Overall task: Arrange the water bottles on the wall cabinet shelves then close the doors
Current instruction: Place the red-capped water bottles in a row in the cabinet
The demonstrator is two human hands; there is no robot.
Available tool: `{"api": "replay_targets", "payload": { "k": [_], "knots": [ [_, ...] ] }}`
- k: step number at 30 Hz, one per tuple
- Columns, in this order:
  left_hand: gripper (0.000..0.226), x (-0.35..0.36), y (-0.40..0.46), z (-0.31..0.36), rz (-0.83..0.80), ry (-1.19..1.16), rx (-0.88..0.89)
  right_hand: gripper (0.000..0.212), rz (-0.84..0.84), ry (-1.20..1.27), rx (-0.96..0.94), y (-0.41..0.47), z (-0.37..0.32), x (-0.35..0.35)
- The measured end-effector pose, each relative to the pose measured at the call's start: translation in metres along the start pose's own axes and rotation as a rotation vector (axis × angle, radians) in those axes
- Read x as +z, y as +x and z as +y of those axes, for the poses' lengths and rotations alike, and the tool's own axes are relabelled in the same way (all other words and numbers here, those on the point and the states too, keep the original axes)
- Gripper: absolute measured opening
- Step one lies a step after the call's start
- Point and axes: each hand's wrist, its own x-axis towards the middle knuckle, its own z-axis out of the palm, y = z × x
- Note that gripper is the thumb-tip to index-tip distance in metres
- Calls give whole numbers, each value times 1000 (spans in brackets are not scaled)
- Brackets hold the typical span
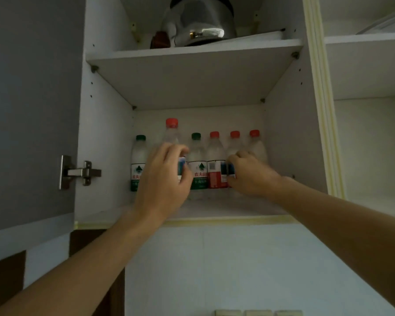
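Placing is the step in hand: your left hand (162,176) grips the tall red-capped bottle (172,133), its fingers (179,149) curled round the body at the label, second in the row on the lower shelf (214,208) of the wall cabinet. Your right hand (252,174) is curled round the fifth bottle (235,142), also red-capped, low on its label. Six bottles stand along the back wall: two green-capped, four red-capped. The held tall bottle rides higher than its neighbours, so by my judgement it is not yet seated.

Next move calls for lowering that bottle upright into the gap between the two green-capped bottles (138,160) (197,160), releasing both grips without knocking neighbours, then swinging the doors shut.

Hidden: both hands cover the bottle bases, so contact with the shelf cannot be confirmed. The left door (32,110) shows open with its hinge (82,172); the right door is out of view. A kettle (198,21) on the upper shelf is cut off at the top. Lighting is dim; labels are partly unreadable.
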Motion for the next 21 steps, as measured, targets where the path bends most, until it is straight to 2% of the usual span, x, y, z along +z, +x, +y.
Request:
{"api": "replay_targets", "payload": {
  "k": [2,5,8,11,15,21],
  "knots": [
    [24,-3,-29,-2,35,-93,-91,33,64,142,-21,-25,-15,-3],
    [25,-1,-69,12,116,-251,-117,23,294,331,-52,-80,-34,-5],
    [16,8,-114,42,111,-441,-173,23,418,400,-80,-151,-44,0],
    [16,27,-167,75,-22,-618,-295,19,341,451,-3,-222,-43,18],
    [24,60,-242,119,-253,-788,-487,9,173,473,203,-309,-32,48],
    [35,81,-349,198,-650,-800,-660,37,-122,382,566,-438,-12,74]
  ]
}}
